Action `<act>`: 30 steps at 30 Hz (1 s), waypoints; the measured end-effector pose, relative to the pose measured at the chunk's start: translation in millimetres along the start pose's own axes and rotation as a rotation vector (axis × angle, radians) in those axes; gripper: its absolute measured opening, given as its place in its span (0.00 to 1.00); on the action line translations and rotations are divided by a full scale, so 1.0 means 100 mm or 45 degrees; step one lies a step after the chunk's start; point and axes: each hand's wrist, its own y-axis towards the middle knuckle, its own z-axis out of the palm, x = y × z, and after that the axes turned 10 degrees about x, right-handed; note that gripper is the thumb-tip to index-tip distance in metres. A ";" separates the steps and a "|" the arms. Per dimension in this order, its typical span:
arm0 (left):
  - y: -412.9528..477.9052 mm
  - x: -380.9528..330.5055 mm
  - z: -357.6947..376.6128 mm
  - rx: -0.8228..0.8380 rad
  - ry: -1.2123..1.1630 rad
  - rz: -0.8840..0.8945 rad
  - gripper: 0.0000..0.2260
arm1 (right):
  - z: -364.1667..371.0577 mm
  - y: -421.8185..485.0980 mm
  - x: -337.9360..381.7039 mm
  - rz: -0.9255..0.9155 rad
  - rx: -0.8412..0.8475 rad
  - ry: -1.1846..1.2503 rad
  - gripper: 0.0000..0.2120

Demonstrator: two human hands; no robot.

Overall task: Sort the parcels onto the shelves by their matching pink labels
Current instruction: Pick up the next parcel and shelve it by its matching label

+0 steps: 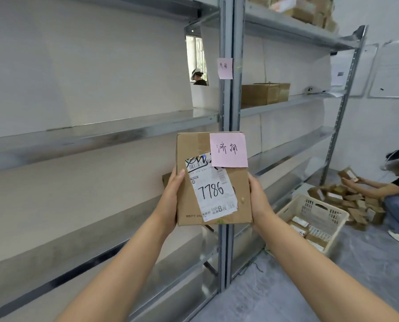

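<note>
I hold a brown cardboard parcel [239,194] upright in front of the metal shelving, at the centre of the head view. My left hand [170,196] grips its left edge and my right hand [261,203] grips its right edge. A pink label [228,149] with handwritten characters sticks to its top right corner, above a white shipping label marked 7786. A smaller pink label [225,68] with similar writing hangs on the upright post [227,108] higher up. Behind that post, a brown box [261,94] sits on the right-hand shelf [293,102].
Grey metal shelves [101,133] run to the left at several heights. A white plastic basket [314,219] with parcels stands on the floor at right. Beyond it a crouching person [398,189] handles a pile of boxes [351,201]. More boxes [305,10] fill the top right shelf.
</note>
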 end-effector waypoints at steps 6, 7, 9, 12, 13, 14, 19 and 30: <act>0.30 -0.14 0.22 -0.057 0.086 0.191 0.18 | -0.31 0.36 0.20 0.008 0.117 0.053 0.18; 0.35 -0.18 0.24 -0.061 0.096 0.205 0.18 | -0.30 0.43 0.26 -0.008 0.145 0.065 0.18; 0.47 -0.24 0.24 -0.081 0.074 0.234 0.18 | -0.31 0.57 0.33 -0.031 0.188 0.069 0.18; 0.70 -0.38 0.19 -0.081 0.086 0.285 0.18 | -0.32 0.84 0.41 -0.054 0.197 0.065 0.18; 0.79 -0.44 0.16 -0.078 0.111 0.308 0.18 | -0.31 0.94 0.44 -0.067 0.199 0.054 0.18; 0.88 -0.50 0.12 -0.072 0.135 0.329 0.18 | -0.32 1.07 0.47 -0.075 0.224 0.045 0.19; 1.36 -0.82 -0.08 -0.090 0.207 0.457 0.17 | -0.23 1.67 0.74 -0.180 0.241 0.033 0.18; 2.45 -1.62 -0.56 -0.059 0.324 0.652 0.14 | -0.06 3.11 1.39 -0.339 0.414 0.083 0.26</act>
